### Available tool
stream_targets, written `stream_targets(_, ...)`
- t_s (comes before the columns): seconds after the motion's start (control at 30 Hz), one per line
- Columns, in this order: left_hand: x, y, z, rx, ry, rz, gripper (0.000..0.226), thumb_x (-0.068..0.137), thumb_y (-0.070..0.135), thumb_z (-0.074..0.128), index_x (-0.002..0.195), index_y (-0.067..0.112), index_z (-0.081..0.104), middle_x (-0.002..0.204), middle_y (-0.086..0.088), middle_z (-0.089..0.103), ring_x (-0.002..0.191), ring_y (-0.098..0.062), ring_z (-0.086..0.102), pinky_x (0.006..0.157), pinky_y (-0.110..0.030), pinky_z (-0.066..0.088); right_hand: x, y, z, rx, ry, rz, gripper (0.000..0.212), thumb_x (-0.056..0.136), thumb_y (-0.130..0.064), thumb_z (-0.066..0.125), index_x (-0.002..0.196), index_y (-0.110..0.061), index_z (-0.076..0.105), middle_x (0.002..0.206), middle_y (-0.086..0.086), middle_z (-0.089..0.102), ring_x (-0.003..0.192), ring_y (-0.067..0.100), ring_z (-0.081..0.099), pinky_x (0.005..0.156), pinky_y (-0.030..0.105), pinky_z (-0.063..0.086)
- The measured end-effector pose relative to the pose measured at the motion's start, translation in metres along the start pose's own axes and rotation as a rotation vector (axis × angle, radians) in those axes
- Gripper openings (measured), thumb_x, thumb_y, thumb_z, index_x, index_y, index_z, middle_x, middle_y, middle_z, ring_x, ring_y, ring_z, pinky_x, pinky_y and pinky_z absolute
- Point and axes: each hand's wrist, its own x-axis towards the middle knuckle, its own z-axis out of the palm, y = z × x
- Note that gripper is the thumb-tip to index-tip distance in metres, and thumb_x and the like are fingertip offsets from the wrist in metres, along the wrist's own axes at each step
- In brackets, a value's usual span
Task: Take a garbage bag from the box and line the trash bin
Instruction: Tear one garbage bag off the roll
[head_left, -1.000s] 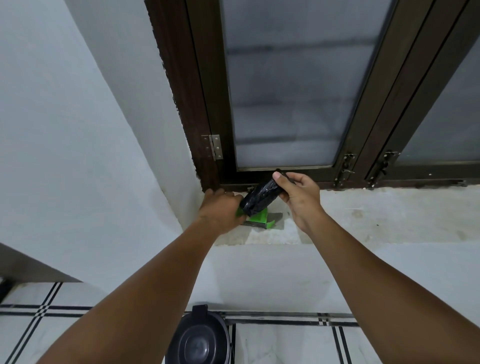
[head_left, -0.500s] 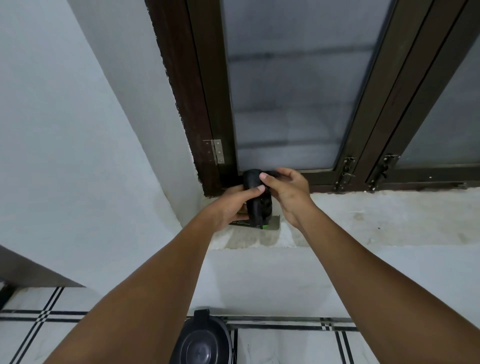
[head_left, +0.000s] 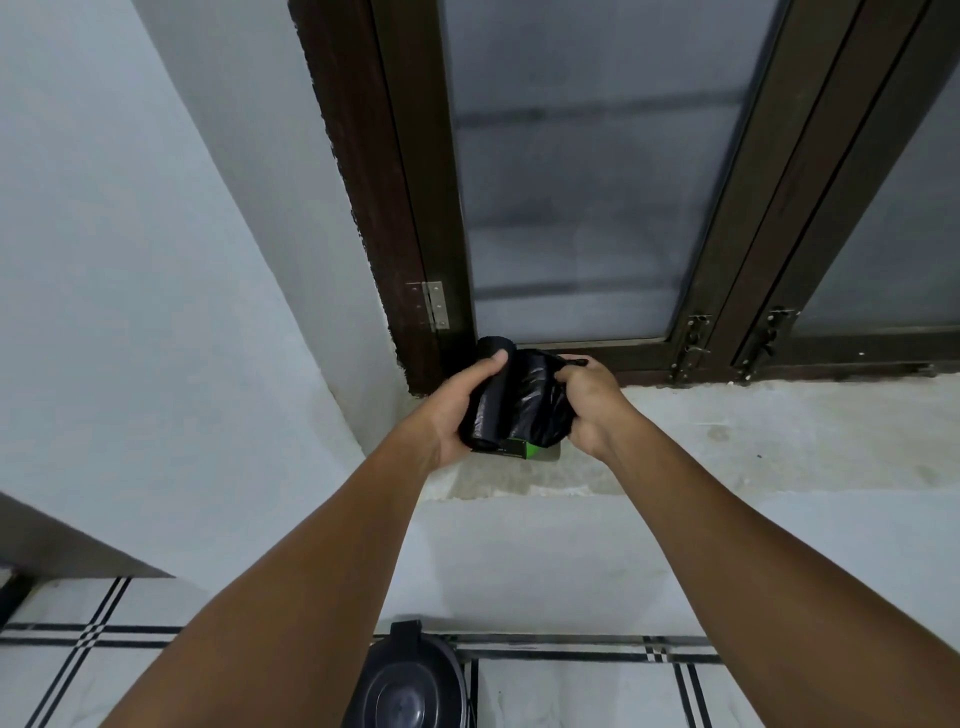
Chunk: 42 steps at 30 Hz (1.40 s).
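The left hand is wrapped around a black roll of garbage bags, thumb pressed near the roll's upper end and fingers curled beneath it, holding it upright and slightly tilted. Just beside it, the right hand is closed tight on the loose sheet of black plastic drawn off the roll, the garbage bag, which stretches crinkled and glossy between the two hands. Under the hands, partly hidden by them, the green and black box lies on the rough concrete window sill, close to the corner where the sill meets the white wall. Behind the hands rises a dark wooden window frame with frosted panes; a metal hinge sits just above the roll, and two latches hang farther to the right. Both bare forearms reach up from the bottom of the view. Down between them, on the white floor crossed by black lines, stands the dark trash bin, seen from above, well apart from the bag, against the foot of the wall below the sill.
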Motion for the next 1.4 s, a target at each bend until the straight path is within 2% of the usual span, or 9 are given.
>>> stream_targets(0.17, 0.002, -0.009, -0.007, 0.068, 0.108, -0.05, 0.038, 0.088, 0.036, 0.07, 0.12, 0.015, 0.07, 0.116, -0.012, 0.075, 0.098, -0.03, 0.071, 0.082, -0.039, 0.056, -0.007, -0.003, -0.001, 0.014, -0.08, 0.102, 0.022, 0.096, -0.02, 0.049, 0.106, -0.008, 0.065, 0.097, 0.016, 0.07, 0.084, 0.033, 0.068, 0.079, 0.043, 0.057)
stream_targets(0.27, 0.003, -0.009, -0.015, -0.017, 0.104, -0.066, 0.044, 0.086, 0.037, 0.07, 0.124, 0.014, 0.069, 0.122, -0.017, 0.073, 0.105, -0.033, 0.068, 0.09, -0.043, 0.054, -0.003, -0.002, -0.009, -0.161, -0.225, 0.069, 0.048, 0.084, -0.043, 0.075, 0.116, -0.008, 0.066, 0.105, 0.013, 0.076, 0.092, 0.029, 0.076, 0.086, 0.044, 0.061)
stream_targets(0.4, 0.002, -0.007, -0.018, -0.011, 0.06, -0.068, 0.053, 0.087, 0.031, 0.075, 0.133, 0.008, 0.065, 0.123, -0.019, 0.072, 0.106, -0.033, 0.07, 0.098, -0.046, 0.056, -0.001, 0.004, -0.01, -0.446, -0.185, -0.117, 0.023, 0.085, -0.028, 0.081, 0.099, -0.01, 0.076, 0.094, 0.01, 0.078, 0.092, 0.026, 0.075, 0.084, 0.035, 0.059)
stream_targets(0.53, -0.003, -0.005, -0.022, -0.043, 0.132, -0.115, 0.048, 0.086, 0.025, 0.07, 0.13, 0.007, 0.065, 0.114, -0.02, 0.073, 0.091, -0.033, 0.072, 0.069, -0.039, 0.062, 0.004, 0.003, -0.01, -0.387, -0.08, -0.1, 0.021, 0.092, -0.026, 0.072, 0.099, -0.006, 0.07, 0.095, 0.014, 0.074, 0.088, 0.029, 0.07, 0.074, 0.034, 0.055)
stream_targets(0.63, -0.002, -0.007, -0.028, -0.06, 0.139, -0.117, 0.045, 0.085, 0.029, 0.068, 0.125, 0.008, 0.067, 0.113, -0.019, 0.073, 0.095, -0.035, 0.069, 0.076, -0.041, 0.06, 0.008, 0.003, -0.015, -0.35, -0.131, -0.033, 0.023, 0.099, -0.028, 0.063, 0.106, -0.006, 0.063, 0.104, 0.017, 0.071, 0.095, 0.031, 0.069, 0.082, 0.041, 0.057)
stream_targets(0.77, -0.002, -0.009, -0.025, -0.066, 0.138, -0.1, 0.036, 0.086, 0.029, 0.065, 0.116, 0.01, 0.067, 0.11, -0.017, 0.072, 0.096, -0.034, 0.069, 0.079, -0.041, 0.06, 0.005, 0.007, -0.013, -0.163, -0.133, 0.037, 0.006, 0.105, -0.017, 0.053, 0.101, -0.013, 0.055, 0.101, 0.014, 0.066, 0.083, 0.024, 0.065, 0.064, 0.036, 0.058)
stream_targets(0.93, 0.003, -0.01, -0.02, -0.053, 0.115, -0.086, 0.04, 0.086, 0.034, 0.07, 0.119, 0.011, 0.07, 0.113, -0.018, 0.072, 0.095, -0.033, 0.069, 0.091, -0.044, 0.056, -0.002, 0.0, -0.008, -0.124, -0.205, 0.112, 0.026, 0.097, -0.033, 0.065, 0.112, -0.012, 0.067, 0.11, 0.015, 0.075, 0.088, 0.03, 0.074, 0.074, 0.039, 0.061)
stream_targets(1.13, 0.003, -0.005, -0.025, -0.079, 0.116, -0.07, 0.042, 0.088, 0.041, 0.07, 0.116, 0.01, 0.072, 0.109, -0.019, 0.074, 0.097, -0.035, 0.071, 0.093, -0.05, 0.058, -0.003, -0.004, -0.014, -0.682, -0.193, -0.063, 0.037, 0.08, -0.034, 0.085, 0.097, -0.004, 0.072, 0.087, 0.011, 0.076, 0.077, 0.025, 0.072, 0.078, 0.035, 0.058)
stream_targets(1.4, -0.002, -0.005, -0.022, -0.106, 0.122, -0.075, 0.05, 0.091, 0.03, 0.07, 0.135, 0.006, 0.062, 0.116, -0.019, 0.072, 0.094, -0.031, 0.072, 0.086, -0.04, 0.059, 0.0, -0.01, -0.009, -0.283, -0.114, 0.003, 0.007, 0.083, -0.016, 0.06, 0.084, -0.015, 0.053, 0.084, 0.013, 0.055, 0.075, 0.029, 0.055, 0.068, 0.043, 0.05)
